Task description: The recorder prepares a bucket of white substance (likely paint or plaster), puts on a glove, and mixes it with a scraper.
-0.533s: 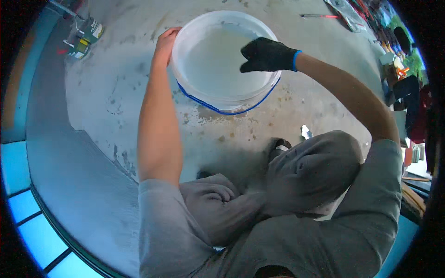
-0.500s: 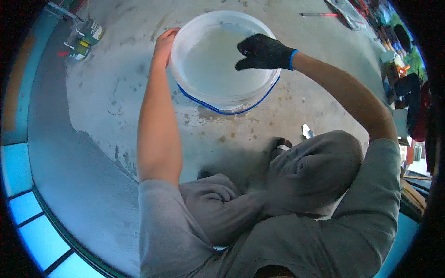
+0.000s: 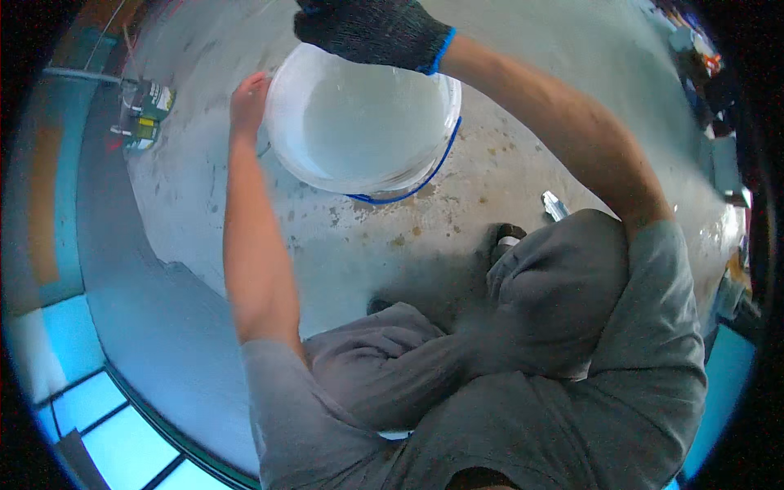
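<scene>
A white plastic bucket (image 3: 282, 122) with cloudy, pale liquid in it stands on the concrete floor. Its blue-covered handle (image 3: 400, 194) hangs down along the near side. My bare left hand (image 3: 248, 100) is closed on the bucket's left rim. Over the far rim is my right hand (image 3: 367, 34), in a dark knitted glove with a blue cuff. The top of the picture cuts off part of that glove, so its fingers do not show well enough to read.
Green containers (image 3: 149, 102) stand on the floor at the far left. A small shiny object (image 3: 554, 205) lies by my right knee. Wet spots mark the concrete (image 3: 425, 224) near the bucket. Assorted items (image 3: 719, 90) line the right edge.
My gloved right hand has moved from above the liquid to the far rim, up and left in the picture. The bucket appears farther left as the view shifts; my left hand stays at its rim.
</scene>
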### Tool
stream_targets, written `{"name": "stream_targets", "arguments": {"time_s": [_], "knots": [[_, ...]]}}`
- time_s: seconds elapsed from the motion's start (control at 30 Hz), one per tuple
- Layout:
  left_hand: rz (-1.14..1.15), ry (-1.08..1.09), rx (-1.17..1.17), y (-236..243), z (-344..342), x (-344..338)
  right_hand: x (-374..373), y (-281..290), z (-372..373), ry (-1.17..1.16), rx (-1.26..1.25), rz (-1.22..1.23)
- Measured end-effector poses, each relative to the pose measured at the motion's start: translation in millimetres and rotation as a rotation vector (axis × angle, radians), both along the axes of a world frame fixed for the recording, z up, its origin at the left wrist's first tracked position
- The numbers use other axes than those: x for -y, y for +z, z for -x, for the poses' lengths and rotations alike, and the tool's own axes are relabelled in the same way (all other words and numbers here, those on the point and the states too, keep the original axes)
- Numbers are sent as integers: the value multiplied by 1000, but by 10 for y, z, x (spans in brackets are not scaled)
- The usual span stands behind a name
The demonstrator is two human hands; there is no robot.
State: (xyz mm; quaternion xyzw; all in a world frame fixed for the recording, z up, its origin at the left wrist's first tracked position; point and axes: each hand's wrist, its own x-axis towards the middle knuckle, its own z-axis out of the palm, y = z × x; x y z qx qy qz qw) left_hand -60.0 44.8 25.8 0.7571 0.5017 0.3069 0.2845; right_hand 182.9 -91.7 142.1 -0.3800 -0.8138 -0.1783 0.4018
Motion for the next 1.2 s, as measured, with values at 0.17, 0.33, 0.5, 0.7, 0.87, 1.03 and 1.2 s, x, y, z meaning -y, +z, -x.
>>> {"name": "stream_targets", "arguments": {"time_s": [0.17,0.33,0.5,0.7,0.87,1.03,1.2], "knots": [[-53,173,-85,250,268,-212,50,-417,-127,-205,146,552],[428,184,-166,524,-319,520,371,-707,-869,-78,-465,544],[-95,54,-627,135,49,225,671,-959,-1324,-317,-653,156],[-209,-97,-679,256,-204,313,2628,-1933,-2244,-828,-551,469],[-209,-140,-766,271,-20,-125,4111,-2512,-1918,-1128,-447,914],[-213,-177,-711,221,-20,-342,4311,-2625,-1545,-1127,-350,944],[-83,-193,-672,244,-63,-380,4129,-2783,-1546,-1147,-364,1050]]}}
